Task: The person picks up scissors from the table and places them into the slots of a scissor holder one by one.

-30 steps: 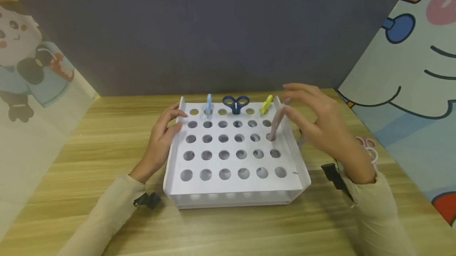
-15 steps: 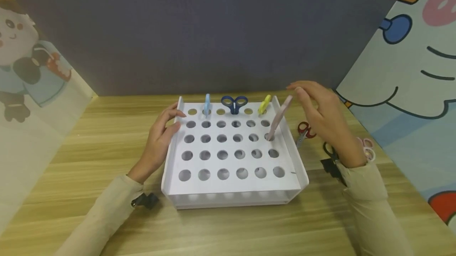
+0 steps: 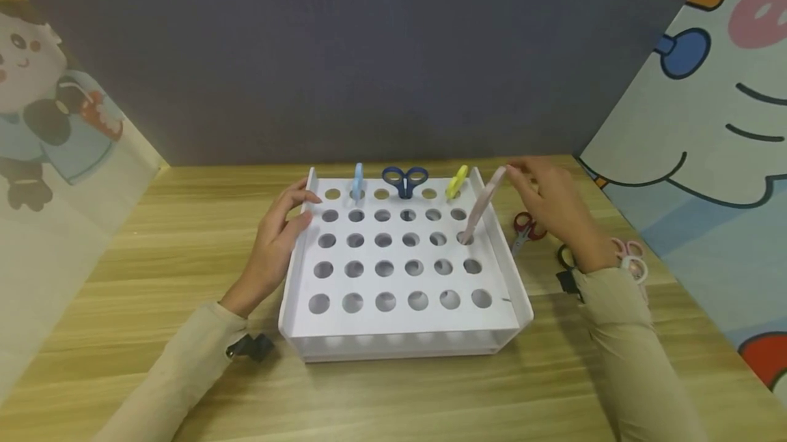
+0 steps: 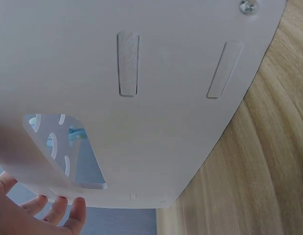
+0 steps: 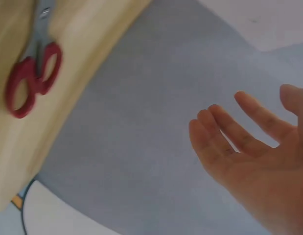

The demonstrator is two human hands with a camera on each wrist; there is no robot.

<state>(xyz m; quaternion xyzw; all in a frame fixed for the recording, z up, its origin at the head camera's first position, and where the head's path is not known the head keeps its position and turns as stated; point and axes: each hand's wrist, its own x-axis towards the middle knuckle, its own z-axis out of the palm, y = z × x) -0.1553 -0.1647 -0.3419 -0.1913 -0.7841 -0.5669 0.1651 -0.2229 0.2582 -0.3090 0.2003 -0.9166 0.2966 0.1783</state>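
Note:
A white rack (image 3: 369,319) with rows of round holes stands on the table. My left hand (image 3: 273,244) rests on its left side wall, fingertips over the top edge. In the left wrist view, that wall (image 4: 166,137) fills most of the picture. Pale pink scissors (image 3: 481,206) stand in a right-column hole, third row from the front, leaning right. My right hand (image 3: 550,199) is right of the rack, fingertips overlapping the top of their handle in the head view. The right wrist view shows its fingers loosely spread, nothing between them. Light blue (image 3: 358,181), dark blue (image 3: 404,181) and yellow scissors (image 3: 457,181) stand in the back row.
Red-handled scissors (image 3: 527,227) lie on the table right of the rack. Dark-handled scissors (image 3: 564,257) and, farther right, pink (image 3: 633,248) and white scissors (image 3: 636,268) lie partly behind my right forearm. A dark panel (image 3: 381,52) rises behind the table.
My right hand came off the pink scissors, moved up and right, then came down beside their handle. The pink scissors stay leaning in the same hole. The left hand keeps its place on the rack.

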